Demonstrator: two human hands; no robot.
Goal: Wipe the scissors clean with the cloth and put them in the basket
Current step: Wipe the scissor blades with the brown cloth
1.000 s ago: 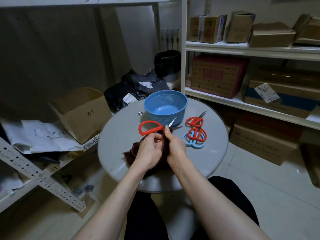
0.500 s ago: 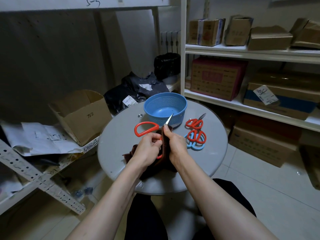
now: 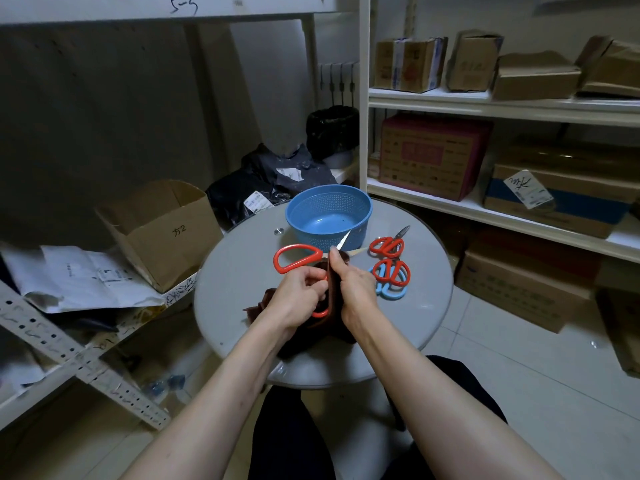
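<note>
1. Over the near half of the round table [image 3: 422,306], the person holds one pair of scissors [image 3: 298,258] up off the surface. The blades are parted and both tips point toward the basket [image 3: 329,206].
2. Their left hand [image 3: 298,299] is curled round the handle end. The fingers close by the lower red loop, and the big upper loop sticks out free to the left.
3. Their right hand [image 3: 356,289] pinches the dark red cloth [image 3: 332,289] around the blades near the pivot, thumb tip up against the steel. The rest of the cloth hangs down between the hands and bunches on the table.
4. From where I stand, the wiping looks to be under way and not finished. The outer parts of both blades show bare beyond the cloth, so I would say those parts are left to rub.
5. No scissors lie in the basket at the far side of the table, and its blue floor shows plainly. Putting them in has not been done.
6. Just right of the hands, a small red pair [image 3: 386,245] lies near the basket, and another red pair [image 3: 393,275] rests on top of a blue pair [image 3: 391,292]. Nobody is touching them, and I cannot tell whether they are clean. If they count too, most of the job is left.
</note>
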